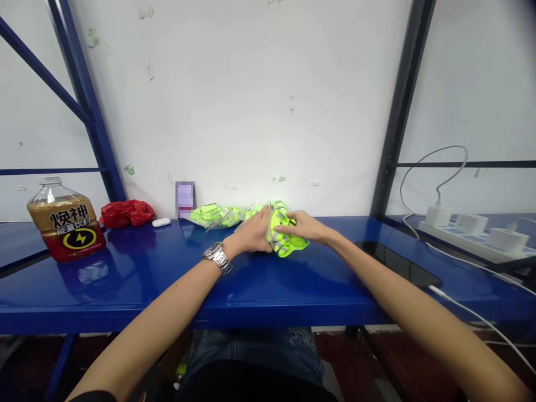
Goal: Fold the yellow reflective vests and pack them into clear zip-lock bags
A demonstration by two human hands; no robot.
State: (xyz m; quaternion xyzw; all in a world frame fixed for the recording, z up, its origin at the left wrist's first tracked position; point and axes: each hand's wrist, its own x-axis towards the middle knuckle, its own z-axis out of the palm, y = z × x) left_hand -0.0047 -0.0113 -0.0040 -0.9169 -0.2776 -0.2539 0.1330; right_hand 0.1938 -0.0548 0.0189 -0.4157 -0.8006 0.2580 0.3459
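A bright yellow-green reflective vest [288, 241] with grey strips is bunched up on the blue table between my hands. My left hand [254, 230], with a metal watch on its wrist, presses against the bundle's left side, its fingers partly hidden by the cloth. From the right, my right hand [309, 226] grips the bundle with thumb and fingers. More yellow-green vests in clear plastic [215, 216] lie just beyond my left hand, along the wall.
A large drink bottle [69, 223], a red plastic bag [128, 213] and a white case [161, 222] stand at the left. A purple screen [185, 198] leans on the wall. At the right are a charging phone [397, 262] and a power strip [464, 237] with cables.
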